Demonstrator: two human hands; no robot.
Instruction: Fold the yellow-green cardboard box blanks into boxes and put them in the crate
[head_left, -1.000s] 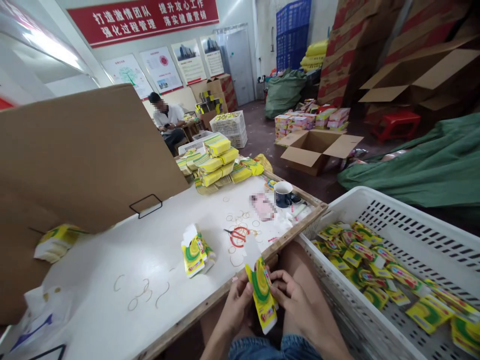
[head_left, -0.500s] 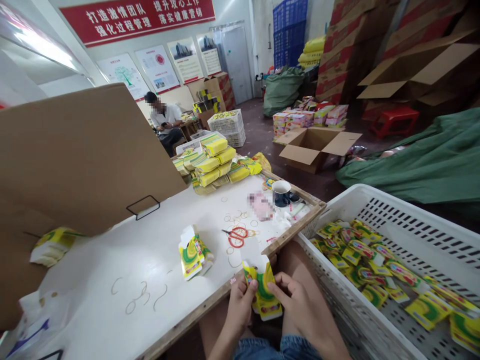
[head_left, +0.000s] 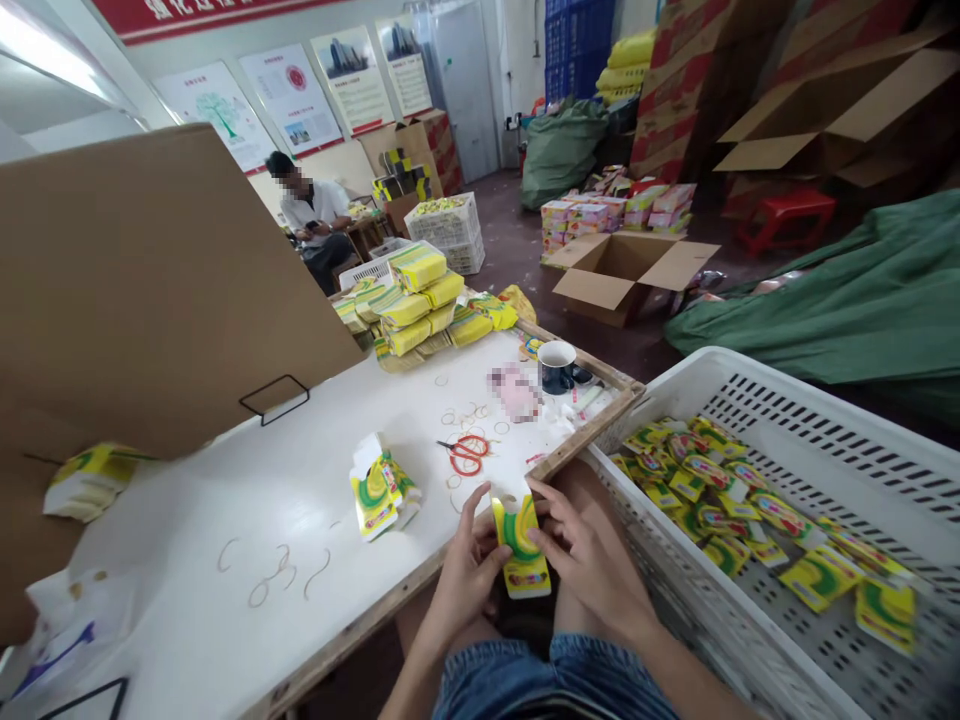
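Note:
Between my two hands, just over my lap at the table's front edge, is a small yellow and green carton (head_left: 519, 535). My left hand (head_left: 471, 560) grips its left side, thumb on the front face. On its right side my right hand (head_left: 574, 545) has its thumb against the front, with the index finger up at the top edge. Some fingers are hidden behind the carton. A few similar flat cartons (head_left: 379, 490) lie in a small pile on the white table (head_left: 225, 490). Red-handled scissors (head_left: 469, 454) rest beyond my hands.
Right of my knees stands a white crate (head_left: 825, 400) holding many yellow-green cartons (head_left: 825, 578). Bundled cartons (head_left: 416, 300) are stacked at the table's far end near a dark mug (head_left: 557, 370). Rubber bands (head_left: 274, 580) are scattered about. A tall cardboard sheet (head_left: 150, 300) borders the left; a person (head_left: 315, 215) sits beyond.
The carton's top, with flaps standing up before, now looks narrower and flatter. My left index finger has moved up beside its top edge. The whole view has shifted slightly.

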